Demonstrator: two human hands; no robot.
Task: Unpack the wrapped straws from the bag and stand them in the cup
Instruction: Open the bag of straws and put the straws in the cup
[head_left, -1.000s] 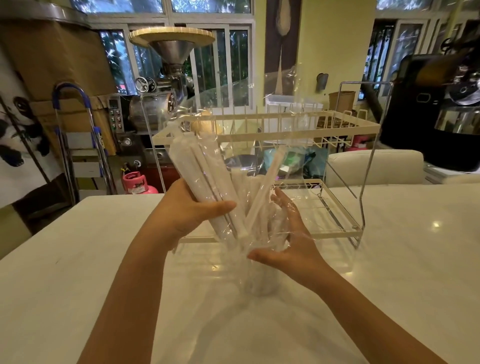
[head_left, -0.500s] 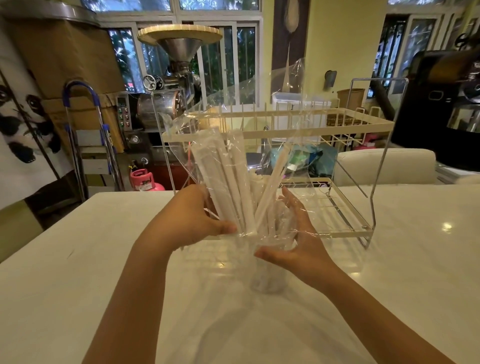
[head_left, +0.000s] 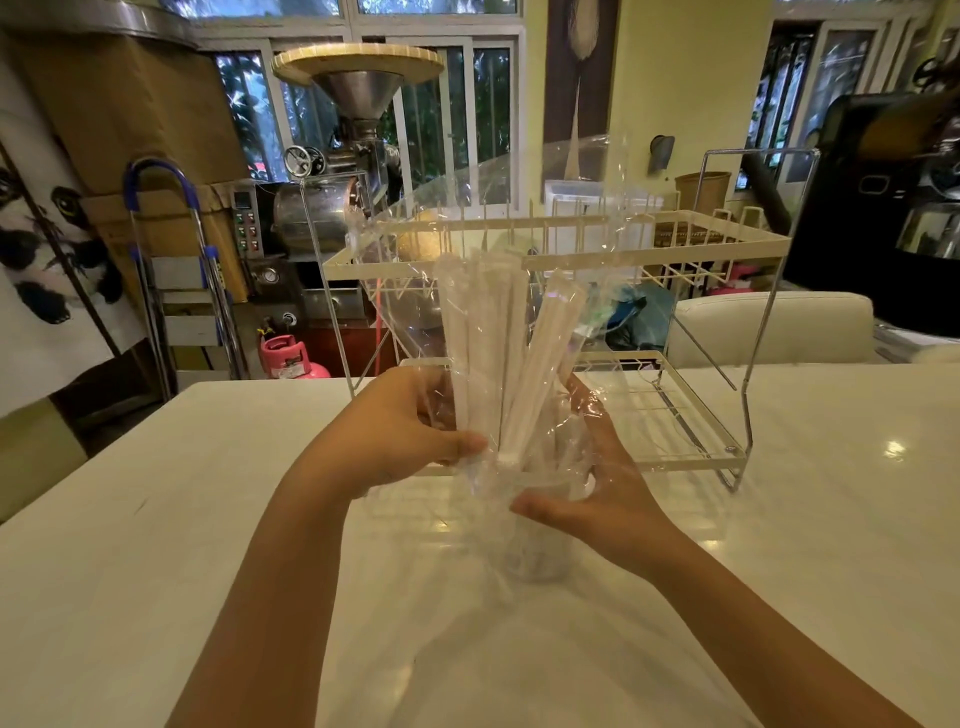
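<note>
While the clear plastic bag (head_left: 483, 249) stands open above the white table (head_left: 156, 545), the left hand (head_left: 400, 431) pinches a bundle of paper-wrapped straws (head_left: 488, 358) through the film, thumb in front and fingers curled behind. The straws stand nearly upright, their lower ends going down into a clear cup (head_left: 535, 540) that sits on the table, still sheathed by the bag. The right hand (head_left: 597, 488) cups the cup's rim and the bag's right side, fingers fairly straight and spread, thumb pointing left. Just behind stands a cream wire rack (head_left: 691, 244).
</note>
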